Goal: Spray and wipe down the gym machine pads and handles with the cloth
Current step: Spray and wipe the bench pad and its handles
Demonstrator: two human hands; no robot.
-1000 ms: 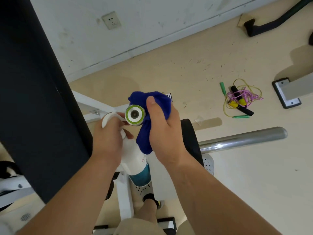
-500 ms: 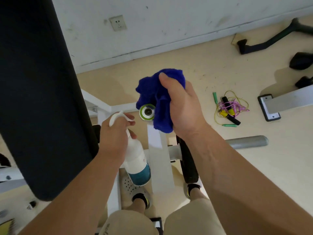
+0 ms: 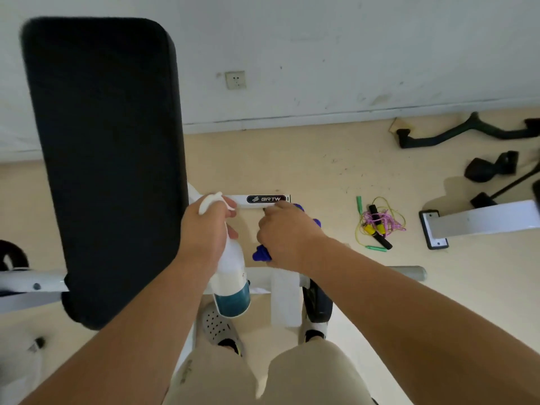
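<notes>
Down from its raised spot, the right hand (image 3: 285,236) now sits lower, just beside the white frame bar (image 3: 267,199) with the BRTW label, and my view takes in the whole black pad (image 3: 102,159). Its fingers are curled tight on the blue cloth (image 3: 261,254), which peeks out on both sides of the fist; I can't tell what the cloth presses on. The left hand (image 3: 204,232) wraps its fingers round the neck of the spray bottle (image 3: 230,282), close to the pad's right edge.

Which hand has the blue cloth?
The right hand grips the cloth, with blue bits poking out around its fingers. The left hand holds the white spray bottle instead.
</notes>
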